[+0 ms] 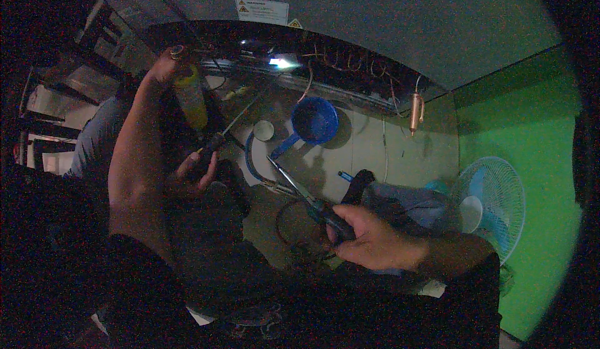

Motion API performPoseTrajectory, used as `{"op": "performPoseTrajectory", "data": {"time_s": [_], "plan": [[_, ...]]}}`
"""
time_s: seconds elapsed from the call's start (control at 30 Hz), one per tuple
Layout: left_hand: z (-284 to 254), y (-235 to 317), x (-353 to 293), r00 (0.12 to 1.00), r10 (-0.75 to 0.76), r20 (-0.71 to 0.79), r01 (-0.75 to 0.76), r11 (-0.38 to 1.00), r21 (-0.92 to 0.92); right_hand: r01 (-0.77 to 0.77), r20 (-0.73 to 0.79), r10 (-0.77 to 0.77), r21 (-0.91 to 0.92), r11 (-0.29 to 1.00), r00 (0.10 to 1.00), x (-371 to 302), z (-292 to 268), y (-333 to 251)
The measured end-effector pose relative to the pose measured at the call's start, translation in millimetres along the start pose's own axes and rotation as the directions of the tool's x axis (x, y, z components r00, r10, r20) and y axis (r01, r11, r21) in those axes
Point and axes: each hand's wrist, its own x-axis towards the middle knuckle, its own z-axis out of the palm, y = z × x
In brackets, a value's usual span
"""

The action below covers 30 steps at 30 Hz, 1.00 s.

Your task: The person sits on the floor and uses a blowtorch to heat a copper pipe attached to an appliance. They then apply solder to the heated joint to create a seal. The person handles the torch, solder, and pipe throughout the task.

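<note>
At the left, the raised left hand (pixel 169 66) seems to be closed around the upper end of a yellow canister (pixel 192 102), which hangs down slightly tilted. I judge it smooth, stiff and moderately heavy, so its neck or round body would be the place to hold. Just to the right, another hand (pixel 197 173), probably a co-worker's, holds a screwdriver (pixel 215 141). In the middle is a slim metal tool (pixel 300 185); it should be rigid and rather light, best taken by the dark grip, around which the right hand (pixel 372 239) is clenched. Its tip overlaps the handle of a blue dipper (pixel 315 121); I cannot tell whether they touch. Farther right hangs a copper cylinder (pixel 415 113). Darkness hides the canister's top and the left fingers, and the tool's exact kind is unclear.
</note>
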Motion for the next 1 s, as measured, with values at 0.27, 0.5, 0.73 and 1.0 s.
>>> {"op": "performPoseTrajectory", "data": {"time_s": [0.27, 0.5, 0.73, 1.0], "plan": [[-1, -3, -1, 1.000, 0.022, 0.008, -0.022, 0.998, -0.051, -0.028, 0.003, 0.028, 0.032, 0.999, 1.000, 0, 1, 3], [2, 3, -3, 1.000, 0.019, 0.022, -0.017, 0.993, -0.120, 0.013, 0.022, -0.013, 0.033, 0.999, 1.000, -2, 0, -3], [6, 11, -10, 0.989, 0.147, 0.030, -0.145, 0.987, -0.070, 0.011, 0.034, -0.014, 0.069, 0.998, 0.999, -1, 0, -2], [6, 11, -8, 0.999, 0.039, 0.034, -0.033, 0.983, -0.179, 0.069, 0.014, -0.069, 0.007, 0.998, 0.998, 3, 1, 6]]}}
